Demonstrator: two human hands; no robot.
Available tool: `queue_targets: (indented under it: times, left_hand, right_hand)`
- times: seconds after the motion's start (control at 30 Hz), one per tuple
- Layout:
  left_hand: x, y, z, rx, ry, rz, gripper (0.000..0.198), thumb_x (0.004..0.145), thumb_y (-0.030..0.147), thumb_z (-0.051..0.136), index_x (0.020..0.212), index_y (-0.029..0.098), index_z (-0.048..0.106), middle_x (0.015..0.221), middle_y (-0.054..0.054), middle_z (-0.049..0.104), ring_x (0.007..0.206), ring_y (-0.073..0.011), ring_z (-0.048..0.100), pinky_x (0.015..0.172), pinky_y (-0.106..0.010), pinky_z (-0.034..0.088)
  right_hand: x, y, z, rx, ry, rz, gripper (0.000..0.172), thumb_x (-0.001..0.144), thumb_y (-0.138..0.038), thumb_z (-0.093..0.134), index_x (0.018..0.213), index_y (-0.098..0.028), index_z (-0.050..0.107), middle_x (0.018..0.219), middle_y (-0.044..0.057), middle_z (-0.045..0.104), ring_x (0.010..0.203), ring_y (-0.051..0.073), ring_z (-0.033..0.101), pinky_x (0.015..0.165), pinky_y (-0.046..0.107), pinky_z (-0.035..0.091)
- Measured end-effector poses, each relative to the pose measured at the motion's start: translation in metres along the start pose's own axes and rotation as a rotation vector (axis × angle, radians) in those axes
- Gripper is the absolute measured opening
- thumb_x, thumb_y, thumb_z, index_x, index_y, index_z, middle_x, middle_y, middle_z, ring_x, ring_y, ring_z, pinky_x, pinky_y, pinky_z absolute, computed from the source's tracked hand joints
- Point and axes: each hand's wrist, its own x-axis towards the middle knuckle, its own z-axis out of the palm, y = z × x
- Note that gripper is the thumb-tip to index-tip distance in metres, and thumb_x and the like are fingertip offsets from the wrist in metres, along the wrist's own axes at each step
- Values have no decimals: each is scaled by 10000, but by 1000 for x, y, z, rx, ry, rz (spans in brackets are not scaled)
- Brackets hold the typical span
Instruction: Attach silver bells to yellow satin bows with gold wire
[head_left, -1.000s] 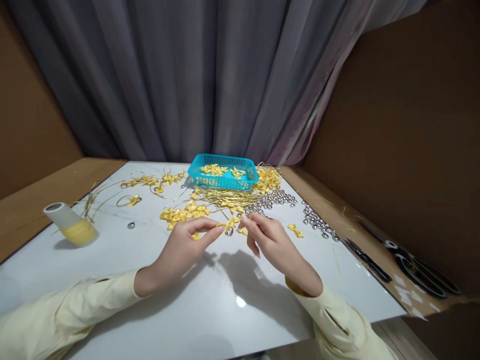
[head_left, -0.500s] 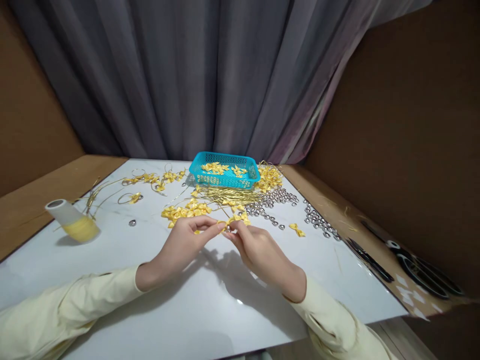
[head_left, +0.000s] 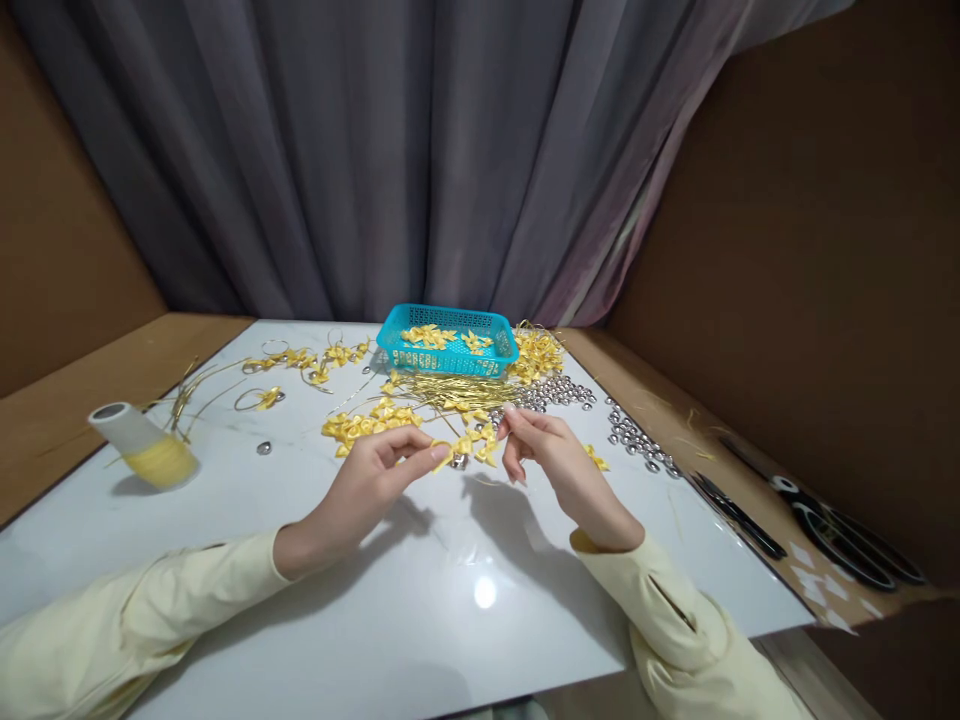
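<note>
My left hand pinches a narrow yellow ribbon loop between thumb and index finger. A silver drop-shaped bead shows beside the loop, and yellow ribbon bows appear just past it. Whether the bead and bows are joined to the loop, I cannot tell. To the right, my right hand hovers apart from the ribbon. Its thumb and index finger come together near the bead pile, the other fingers curled; anything between them is too fine to make out.
Behind the hands lie more yellow bows, gold wires and silver beads. A turquoise basket holds bows at the back. A yellow thread spool stands left; snips and scissors lie right.
My right hand has left the ribbon and moved right and slightly up, uncovering the bead and the bows. My left hand stays almost still, keeping its pinch.
</note>
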Motion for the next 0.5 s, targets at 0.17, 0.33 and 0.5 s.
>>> queue_targets:
  times: [0.17,0.33,0.5]
  left_hand:
    - [-3,-1,-2,-98,-138,36,170,807,303,611,697,173,626,650,11,598,613,-111,513,586,-217,403]
    - [-6,-4,-3,-128,-157,84,132,825,296,615,751,186,628,668,14,615,622,-104,525,583,-204,403]
    - [-8,-1,-1,-156,-200,89,106,817,286,618,778,190,641,683,5,632,620,-110,542,578,-212,414]
  right_hand:
    - [21,20,-17,106,-22,93,403,833,-537,539,671,-172,490,327,-76,393,377,104,440,497,230,374]
    - [39,46,-28,225,-179,264,346,920,-404,491,704,-136,520,452,-83,398,402,63,411,476,204,406]
    - [50,65,-31,282,-285,347,253,922,-338,515,1038,-120,569,921,39,605,717,113,595,620,263,519]
